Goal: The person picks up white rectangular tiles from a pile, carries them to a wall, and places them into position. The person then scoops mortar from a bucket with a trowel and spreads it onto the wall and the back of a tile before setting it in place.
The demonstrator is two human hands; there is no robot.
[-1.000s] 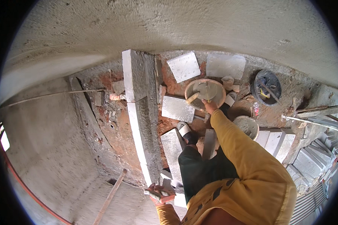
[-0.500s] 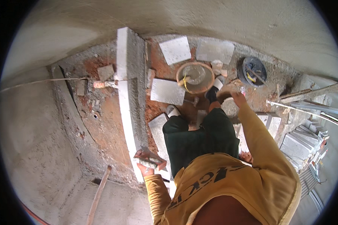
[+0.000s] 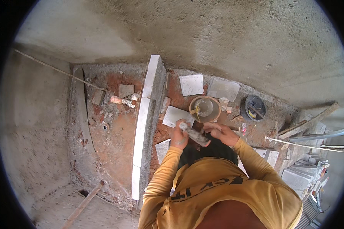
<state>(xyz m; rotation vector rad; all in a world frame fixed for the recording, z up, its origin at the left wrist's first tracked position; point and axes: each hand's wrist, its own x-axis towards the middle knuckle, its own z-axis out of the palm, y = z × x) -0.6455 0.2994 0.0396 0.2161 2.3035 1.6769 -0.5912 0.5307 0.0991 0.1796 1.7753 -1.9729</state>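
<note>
My left hand [image 3: 179, 138] is closed around a mortar-caked trowel [image 3: 195, 134], held in front of my body over my legs. Grey mortar covers most of the tool, and its exact shape is hard to make out. Close to the trowel's other side is my right hand [image 3: 221, 133], its fingers stretched toward the tool and nothing visible in them. Whether those fingers touch the trowel, I cannot tell. Just beyond both hands stands a round tan basin [image 3: 218, 115] holding grey, wet-looking contents and a yellow-tied handle.
To my left runs a low wall of pale blocks [image 3: 142, 126]. Loose pale slabs [image 3: 191, 84] lie on the dirt floor. A black bucket [image 3: 244, 110] stands right of the basin. Planks [image 3: 309, 119] and stacked blocks [image 3: 297, 177] are at the right, by the plastered wall [image 3: 233, 42].
My left hand has brought the trowel from the low wall's near end to in front of me. My right hand has come in beside it. The view has shifted.
</note>
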